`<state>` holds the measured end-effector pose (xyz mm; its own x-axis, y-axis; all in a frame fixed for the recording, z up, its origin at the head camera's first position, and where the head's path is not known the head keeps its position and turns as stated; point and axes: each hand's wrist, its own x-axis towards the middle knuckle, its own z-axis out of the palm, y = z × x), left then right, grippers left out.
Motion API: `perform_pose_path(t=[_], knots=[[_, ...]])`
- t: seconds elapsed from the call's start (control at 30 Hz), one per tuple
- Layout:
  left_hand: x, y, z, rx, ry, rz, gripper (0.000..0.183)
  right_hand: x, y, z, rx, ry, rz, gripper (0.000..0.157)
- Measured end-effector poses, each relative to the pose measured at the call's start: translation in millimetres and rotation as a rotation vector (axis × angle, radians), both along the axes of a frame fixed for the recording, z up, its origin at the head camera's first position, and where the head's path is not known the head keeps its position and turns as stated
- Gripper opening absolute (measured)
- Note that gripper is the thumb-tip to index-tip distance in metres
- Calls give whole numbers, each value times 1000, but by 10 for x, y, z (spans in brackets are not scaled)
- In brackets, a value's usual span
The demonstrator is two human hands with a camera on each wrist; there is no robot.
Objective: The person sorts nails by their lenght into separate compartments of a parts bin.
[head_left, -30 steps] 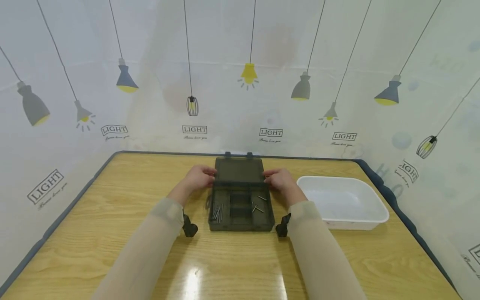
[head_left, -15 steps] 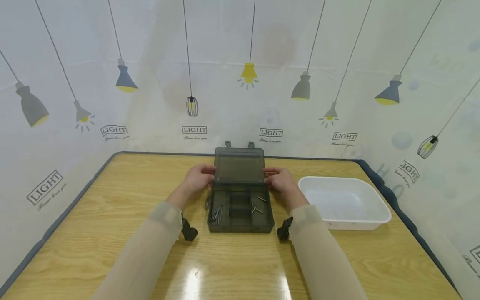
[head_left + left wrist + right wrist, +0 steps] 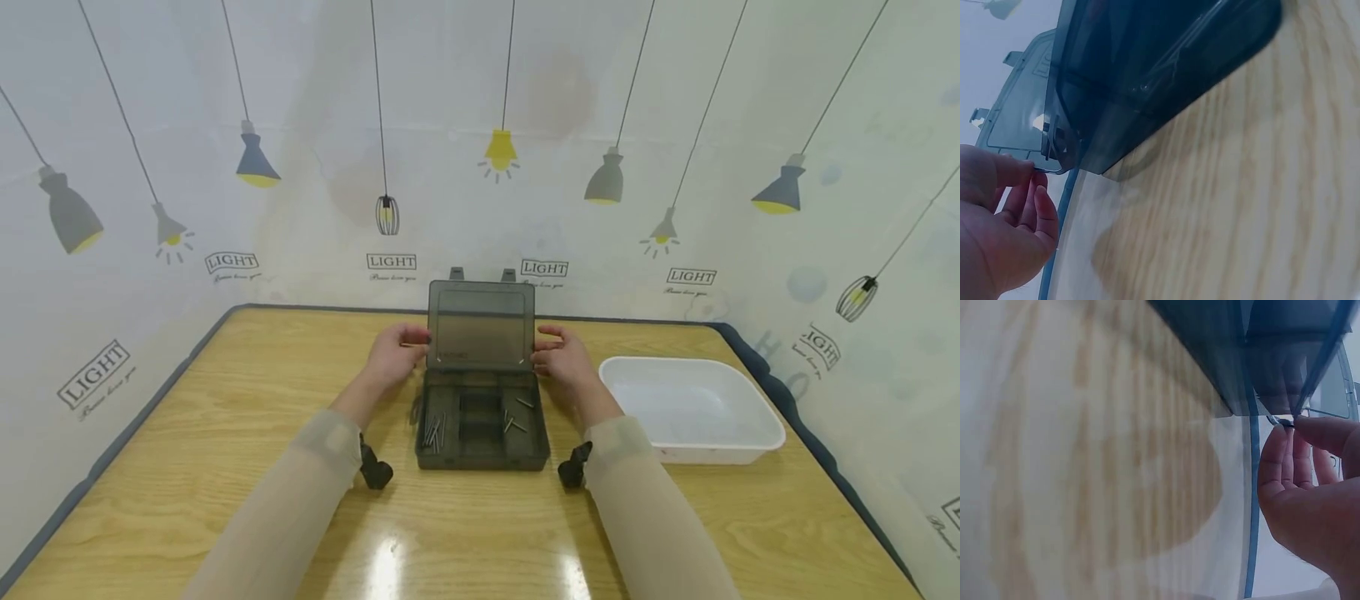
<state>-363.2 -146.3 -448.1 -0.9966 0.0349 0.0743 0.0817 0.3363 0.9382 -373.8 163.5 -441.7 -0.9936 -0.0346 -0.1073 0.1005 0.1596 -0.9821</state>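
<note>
A translucent dark grey plastic box (image 3: pixel 482 460) lies on the table with its hinged lid (image 3: pixel 482 321) raised and tilted back. Several thin metal pins (image 3: pixel 434 431) fill the left compartment, and a few more (image 3: pixel 513 421) lie in the right one. My left hand (image 3: pixel 393 357) pinches the lid's left edge near the hinge; in the left wrist view the thumb and fingertips meet on that rim. On the opposite side, my right hand (image 3: pixel 564 360) pinches the lid's right edge low down. Its thumb and fingertips come together there in the right wrist view.
To the right of the box stands a white plastic tub (image 3: pixel 693 454). The wooden table (image 3: pixel 247 417) ends in a dark blue border (image 3: pixel 637 319) against a curtain (image 3: pixel 315 217) printed with lamps. Black wrist devices (image 3: pixel 377 471) are worn under both forearms.
The lid has swung up from lying back to a steeper tilt, its latch edge rising. Both hands have stayed beside its edges. The pins keep their compartments.
</note>
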Motion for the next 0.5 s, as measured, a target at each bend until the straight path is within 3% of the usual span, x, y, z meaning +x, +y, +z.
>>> perform_pose_path(t=[0.27, 0.5], knots=[[-6, -23, 1, 44, 3, -6, 51, 86, -4, 59, -3, 35, 2, 49], [46, 0, 44, 38, 48, 5, 38, 102, 49, 118, 26, 71, -8, 41]])
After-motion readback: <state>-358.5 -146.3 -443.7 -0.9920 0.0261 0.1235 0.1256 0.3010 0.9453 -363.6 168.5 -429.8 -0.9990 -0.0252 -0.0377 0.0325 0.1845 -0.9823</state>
